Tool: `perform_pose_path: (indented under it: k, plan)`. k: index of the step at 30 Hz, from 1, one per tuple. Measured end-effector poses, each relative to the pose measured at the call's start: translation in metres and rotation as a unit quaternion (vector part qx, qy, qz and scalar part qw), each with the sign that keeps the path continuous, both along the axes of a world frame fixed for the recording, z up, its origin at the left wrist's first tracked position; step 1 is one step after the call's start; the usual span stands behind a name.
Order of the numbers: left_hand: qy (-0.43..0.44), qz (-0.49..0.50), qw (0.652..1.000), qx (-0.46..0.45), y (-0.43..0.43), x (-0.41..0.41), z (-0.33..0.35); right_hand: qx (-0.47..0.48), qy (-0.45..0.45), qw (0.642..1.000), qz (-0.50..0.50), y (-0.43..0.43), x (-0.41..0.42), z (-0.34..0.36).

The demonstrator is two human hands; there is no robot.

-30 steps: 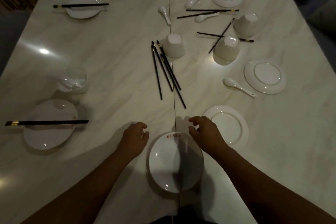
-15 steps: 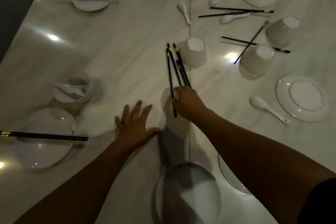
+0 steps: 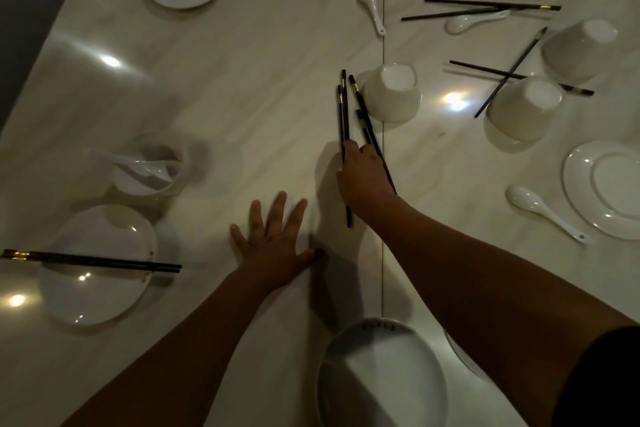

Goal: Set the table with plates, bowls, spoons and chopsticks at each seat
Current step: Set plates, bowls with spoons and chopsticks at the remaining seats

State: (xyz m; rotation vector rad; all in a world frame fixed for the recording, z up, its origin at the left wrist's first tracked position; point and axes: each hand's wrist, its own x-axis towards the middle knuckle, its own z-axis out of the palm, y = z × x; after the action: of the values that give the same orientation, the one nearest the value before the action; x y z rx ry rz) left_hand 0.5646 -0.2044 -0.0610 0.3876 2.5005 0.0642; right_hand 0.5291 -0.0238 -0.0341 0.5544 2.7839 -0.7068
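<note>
— Black chopsticks [image 3: 343, 114]: slim, stiff, glossy. The right hand [image 3: 363, 173] has its fingers curled over the loose bundle mid-table, gripping low on the shafts. The ends run out to 12 o'clock and one tail pokes out at 6.
— Left hand [image 3: 273, 236]?
— At 8 o'clock of the right, flat on the marble table [image 3: 242, 80], fingers spread, holding nothing. Probably bracing.
— Handling?
— Light and rigid, slick on polished stone, so they'll likely roll and fan out. The bundle is splayed, not aligned. Best guess: pinch one pair nearer the middle and square the ends on the table before carrying.
— Anything close?
— An upturned bowl [image 3: 391, 95] at 1 o'clock, just beside the far ends. It's ceramic and could chip if knocked. The plate [image 3: 381, 374] at 6 o'clock, by the person's edge, has no sticks on it, so it's the likely destination.
</note>
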Motion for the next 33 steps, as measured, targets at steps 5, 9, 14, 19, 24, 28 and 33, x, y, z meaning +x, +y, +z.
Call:
perform_pose_path:
  k: [5,9,14,19,24,28,33]
  plan:
    - [0.005,-0.005,1.000,0.011,-0.003,0.001,-0.001,-0.011,-0.034,0.999,-0.021,-0.003,0.008,0.005]
    - [0.010,-0.012,0.999,0.031,-0.006,0.003,0.001,0.027,-0.067,0.997,0.020,-0.003,0.025,0.013]
    - [0.070,0.014,0.995,0.075,-0.014,0.013,0.006,0.025,-0.063,0.997,0.033,-0.011,0.062,0.010]
    - [0.046,0.024,0.991,0.124,-0.029,0.040,0.015,0.019,-0.093,0.991,0.090,-0.011,0.096,0.011]
    - [0.062,0.054,0.978,0.192,-0.040,0.066,0.033,0.018,-0.094,0.993,0.074,-0.008,0.121,0.031]
    - [0.186,-0.004,0.953,0.241,-0.034,0.076,0.059,0.072,-0.110,0.982,0.133,-0.004,0.140,0.057]
    - [0.236,-0.148,0.953,0.116,-0.022,0.081,0.089,0.144,-0.007,0.946,0.291,-0.004,0.172,0.087]
